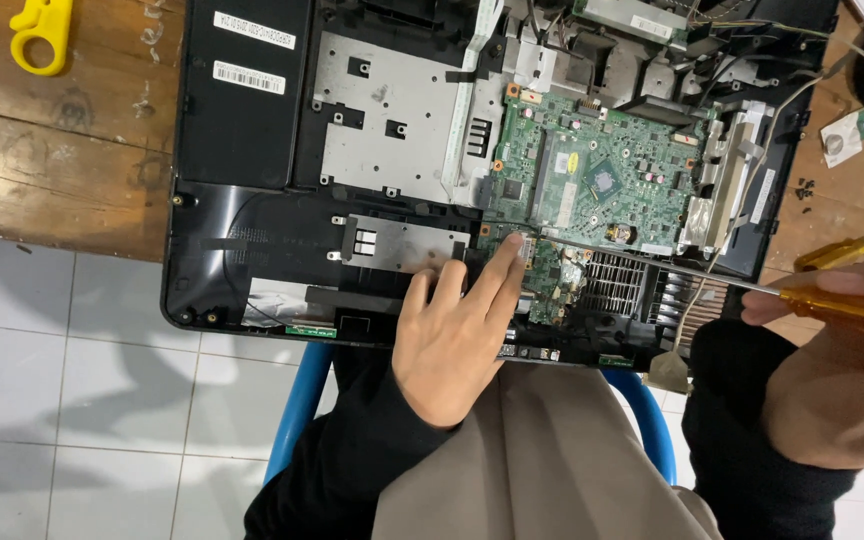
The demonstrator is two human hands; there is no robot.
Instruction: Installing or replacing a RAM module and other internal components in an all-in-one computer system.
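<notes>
An opened black laptop chassis (pixel 242 250) lies across the edge of a wooden table, its green motherboard (pixel 592 175) exposed. My left hand (pixel 452 335) rests flat on the chassis near its front edge, the index fingertip touching the lower corner of the motherboard. My right hand (pixel 837 385) grips the amber handle of a screwdriver (pixel 842 305). Its thin metal shaft runs left over the heatsink fins (pixel 614 285) toward the board, ending close to my left index finger.
A yellow plastic tool (pixel 40 35) lies on the wooden table (pixel 52 150) at top left. A second yellow-handled screwdriver (pixel 837 252) and small parts sit at right. Below are a blue chair frame (pixel 297 410), my lap and white floor tiles (pixel 72 400).
</notes>
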